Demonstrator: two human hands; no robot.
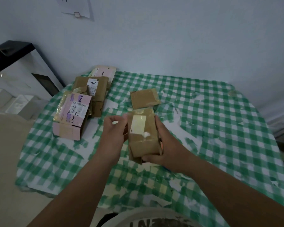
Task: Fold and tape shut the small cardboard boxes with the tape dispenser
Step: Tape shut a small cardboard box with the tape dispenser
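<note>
I hold a small brown cardboard box [143, 133] above the checked tablecloth [220, 128], my right hand [164, 149] wrapped round its right side, thumb under the near end; my left hand [112, 133] pinches its left edge with curled fingers. Flattened boxes [82, 105] lie left

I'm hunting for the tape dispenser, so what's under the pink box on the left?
The pink box rests on a heap of flattened brown cardboard boxes on the checked tablecloth. No dispenser shows; whatever lies beneath them is covered.
</note>
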